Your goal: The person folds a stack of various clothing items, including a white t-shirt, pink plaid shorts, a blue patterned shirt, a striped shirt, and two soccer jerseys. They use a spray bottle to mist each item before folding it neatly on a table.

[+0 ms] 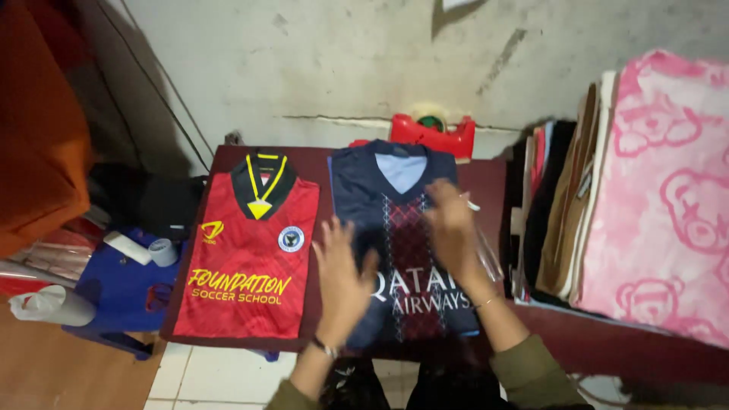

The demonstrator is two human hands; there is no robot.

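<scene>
The navy jersey (406,250) lay folded flat on the dark red worktop (486,178), at three o'clock of the red jersey (247,258). The left hand (342,277) and right hand (452,228) hovered spread open above it, gripping nothing. Smoothing well probably meant pressing flat palms outward from the centre, keeping the edges square.

A red jersey (244,258) with black-and-yellow collar and yellow lettering lies at nine o'clock of a navy jersey (402,243) with a maroon, perhaps diamond-patterned, centre stripe; at three o'clock, a pink bear-print blanket (672,197).
</scene>
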